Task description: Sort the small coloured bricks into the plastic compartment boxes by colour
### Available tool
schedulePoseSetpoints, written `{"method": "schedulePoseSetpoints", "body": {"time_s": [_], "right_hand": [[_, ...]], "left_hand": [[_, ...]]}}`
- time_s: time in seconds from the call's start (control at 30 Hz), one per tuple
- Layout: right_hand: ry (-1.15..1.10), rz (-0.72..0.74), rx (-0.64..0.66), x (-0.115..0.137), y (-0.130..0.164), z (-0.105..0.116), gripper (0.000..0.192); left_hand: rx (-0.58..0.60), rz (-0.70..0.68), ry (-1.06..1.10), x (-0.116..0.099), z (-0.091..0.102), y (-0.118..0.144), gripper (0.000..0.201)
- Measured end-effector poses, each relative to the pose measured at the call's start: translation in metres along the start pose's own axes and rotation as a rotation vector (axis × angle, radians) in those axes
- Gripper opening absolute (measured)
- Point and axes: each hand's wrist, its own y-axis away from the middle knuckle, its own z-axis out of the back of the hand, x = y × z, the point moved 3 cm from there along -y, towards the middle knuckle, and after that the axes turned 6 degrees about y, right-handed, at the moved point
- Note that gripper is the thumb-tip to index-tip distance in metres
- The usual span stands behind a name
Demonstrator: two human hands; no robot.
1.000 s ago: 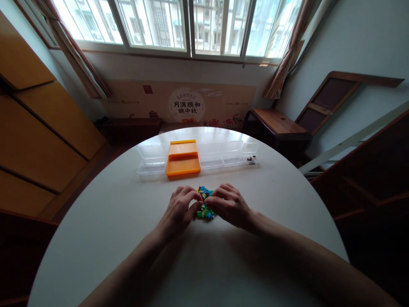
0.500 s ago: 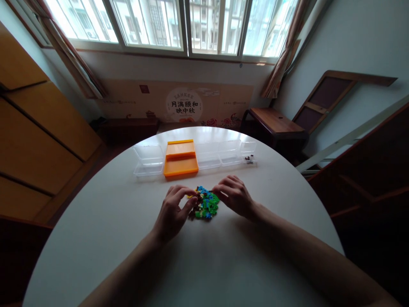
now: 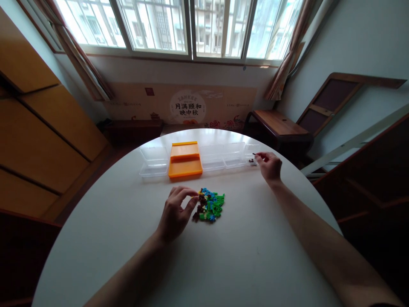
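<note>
A pile of small toy building bricks (image 3: 214,206) in green, blue, brown, yellow and cream lies on the white round table (image 3: 153,264). My left hand (image 3: 175,213) is at the pile's left edge, thumb and forefinger tips closed together beside the brown bricks. Whether a brick sits between those tips I cannot make out. Farther off to the right, my right hand (image 3: 270,166) pinches a small dark brown brick (image 3: 254,154). It holds this just above a small clear box (image 3: 253,163) with a few brown bricks inside.
Left of that box stand clear plastic boxes with raised lids (image 3: 234,162), an orange open box (image 3: 185,174) and another clear box (image 3: 154,170), all in a row. A wooden stool or bench (image 3: 277,121) stands beyond the table's far right edge.
My right hand has moved from the pile to the small clear box at the far right, carrying a dark brown brick. My left hand has stayed beside the pile. The view has shifted slightly.
</note>
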Motion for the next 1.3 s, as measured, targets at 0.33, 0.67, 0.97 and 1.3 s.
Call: {"method": "schedulePoseSetpoints", "body": {"time_s": [0.33,0.67,0.97,1.3], "right_hand": [[-0.015,0.026,0.095,-0.003,0.016,0.004,0.028],[-0.12,0.317,0.333,0.064,0.06,0.011,0.017],[-0.179,0.416,0.473,0.091,0.084,0.009,0.014],[-0.252,0.545,0.526,0.108,0.1,0.012,0.013]], "left_hand": [[0.017,-0.011,-0.085,0.006,0.002,-0.001,0.016],[0.149,-0.082,-0.421,0.001,-0.003,0.004,0.023],[0.202,-0.091,-0.515,-0.003,-0.007,0.004,0.019],[0.212,-0.094,-0.489,-0.001,-0.011,0.003,0.012]]}}
